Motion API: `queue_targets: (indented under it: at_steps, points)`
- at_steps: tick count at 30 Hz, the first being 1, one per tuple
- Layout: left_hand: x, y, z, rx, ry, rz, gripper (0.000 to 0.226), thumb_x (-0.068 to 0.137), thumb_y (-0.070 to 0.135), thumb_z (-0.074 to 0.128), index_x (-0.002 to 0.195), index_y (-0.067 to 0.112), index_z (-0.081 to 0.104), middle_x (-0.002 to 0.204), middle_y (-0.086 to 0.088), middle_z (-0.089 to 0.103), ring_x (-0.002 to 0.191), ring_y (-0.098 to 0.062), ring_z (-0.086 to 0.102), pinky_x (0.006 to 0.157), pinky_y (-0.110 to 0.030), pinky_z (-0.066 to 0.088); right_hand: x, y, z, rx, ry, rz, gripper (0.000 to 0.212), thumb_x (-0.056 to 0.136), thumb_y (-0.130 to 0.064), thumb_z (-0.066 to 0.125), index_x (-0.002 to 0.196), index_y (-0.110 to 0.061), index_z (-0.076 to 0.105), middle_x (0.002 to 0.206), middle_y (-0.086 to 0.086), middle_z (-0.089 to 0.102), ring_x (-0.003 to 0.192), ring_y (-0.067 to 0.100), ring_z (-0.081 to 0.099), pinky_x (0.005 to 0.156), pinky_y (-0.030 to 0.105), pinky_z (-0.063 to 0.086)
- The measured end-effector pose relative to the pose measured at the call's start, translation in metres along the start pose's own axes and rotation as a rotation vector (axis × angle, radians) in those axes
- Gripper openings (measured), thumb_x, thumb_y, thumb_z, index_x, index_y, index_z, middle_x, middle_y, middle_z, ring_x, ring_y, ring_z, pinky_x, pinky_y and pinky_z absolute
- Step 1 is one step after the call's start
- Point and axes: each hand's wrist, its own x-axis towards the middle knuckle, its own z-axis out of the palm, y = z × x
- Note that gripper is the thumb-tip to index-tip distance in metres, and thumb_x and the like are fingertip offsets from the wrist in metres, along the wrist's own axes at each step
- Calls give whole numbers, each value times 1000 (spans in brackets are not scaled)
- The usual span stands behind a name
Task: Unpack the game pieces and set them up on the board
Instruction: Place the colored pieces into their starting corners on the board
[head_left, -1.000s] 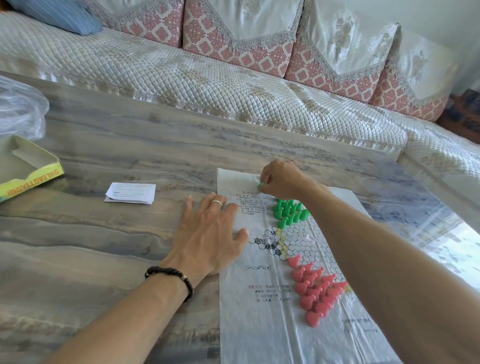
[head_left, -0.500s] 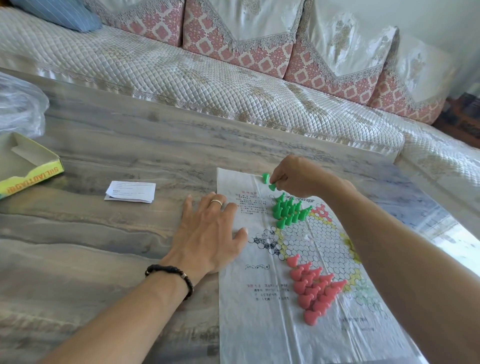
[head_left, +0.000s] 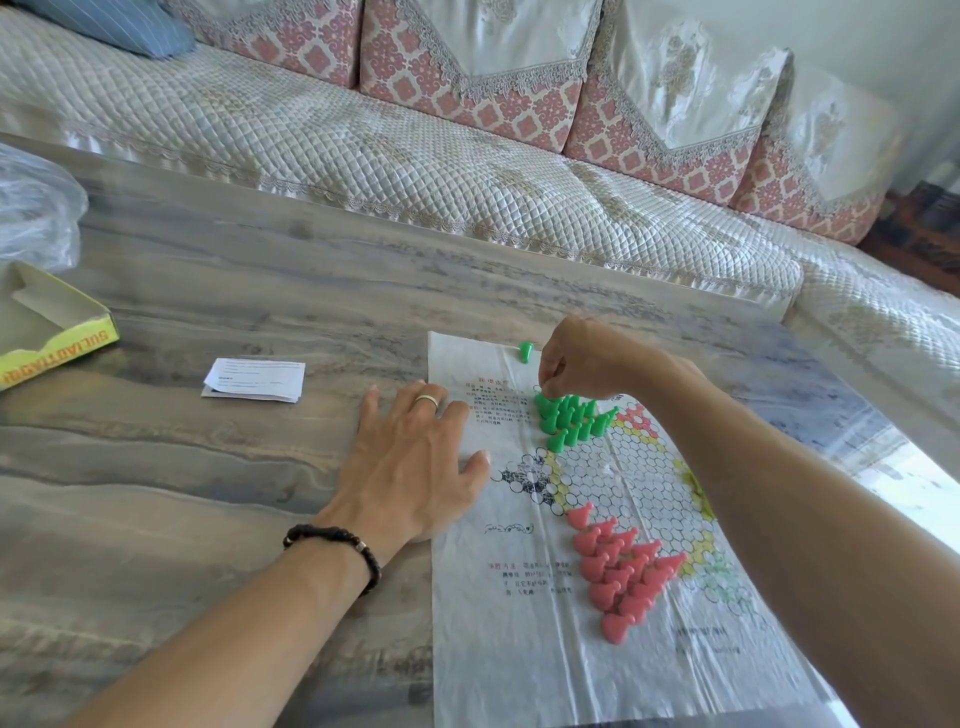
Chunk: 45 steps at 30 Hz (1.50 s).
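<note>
The step in hand looks like filling the green corner of the board (head_left: 519, 597), a thin printed sheet lying on the surface (head_left: 218, 493) in the lower centre of the frame. The right hand (head_left: 582, 358), at centre right, has its fingers (head_left: 546, 382) curled down over the top of the green pieces (head_left: 569, 418); they seem to pinch 1 piece there, though the piece itself is mostly hidden. The left hand (head_left: 410, 467), at centre, lies flat with fingers spread, pressing the sheet's left edge.

1 loose green piece (head_left: 525, 351) lies on its side near the sheet's top edge, just left of the right hand. The next move probably calls for standing the pinched piece on its circle without toppling its neighbours, then fetching the loose one.

Counts: roughly 9 green pieces standing in the cluster, too tightly packed to be sure; about 10 pink pieces (head_left: 618, 571) in a triangle lower down.
</note>
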Motion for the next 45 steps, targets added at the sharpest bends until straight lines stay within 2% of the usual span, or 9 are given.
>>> queue_targets:
  at_steps: [8,14,20,25,29,32,35,41,45]
  points:
    - [1,0,0,10,-3,-2,55,89,57,33,133,25,43,147,-3,38,142,-20,21,113,-53,15,3,4,-5,45,76,-35,15,86,-18,69,88,-3,73,84,7,74,74,22,70,73,36,59]
    - [0,1,1,8,-9,-4,54,89,56,34,131,24,44,148,-4,37,142,-20,20,113,-53,14,19,8,-2,66,223,-28,16,86,-1,55,90,10,66,90,25,69,83,41,65,75,49,56]
    - [1,1,2,5,-6,-7,55,89,55,33,133,24,42,149,-5,35,143,-20,18,114,-54,12,35,13,10,76,304,51,14,87,-9,64,84,2,72,86,12,74,75,26,70,67,25,58]
    - [0,0,3,8,-3,-4,55,89,55,32,134,24,41,150,-5,34,143,-21,17,114,-54,9,41,9,14,99,257,66,16,83,-21,73,96,-12,75,99,4,73,86,22,68,86,40,55]
    - [1,0,3,10,-3,-3,56,90,55,33,135,23,41,150,-6,34,143,-22,17,115,-54,9,48,-1,16,34,218,56,17,82,-8,64,91,4,71,94,22,71,90,38,66,81,48,56]
    - [1,0,3,10,-2,-4,56,90,55,33,135,23,41,150,-6,34,143,-22,17,115,-55,9,50,-5,15,101,218,31,18,83,-3,55,90,5,71,90,19,72,83,34,68,74,43,58]
    - [0,0,3,10,-1,-4,57,90,55,33,136,23,40,150,-6,35,143,-22,18,114,-55,10,45,-5,6,296,185,40,18,89,-3,55,94,-6,73,77,-1,68,64,14,61,59,25,53]
    - [0,0,1,8,2,3,57,90,55,33,135,22,42,149,-6,37,142,-21,21,114,-54,12,19,0,-8,614,109,51,11,93,-6,59,104,-7,60,84,10,70,70,18,65,67,31,55]
    - [0,1,1,1,0,-2,56,90,55,33,134,23,42,149,-5,36,142,-20,20,114,-54,11,7,5,-17,639,95,81,9,87,-4,67,94,1,68,76,11,69,63,16,64,62,25,55]
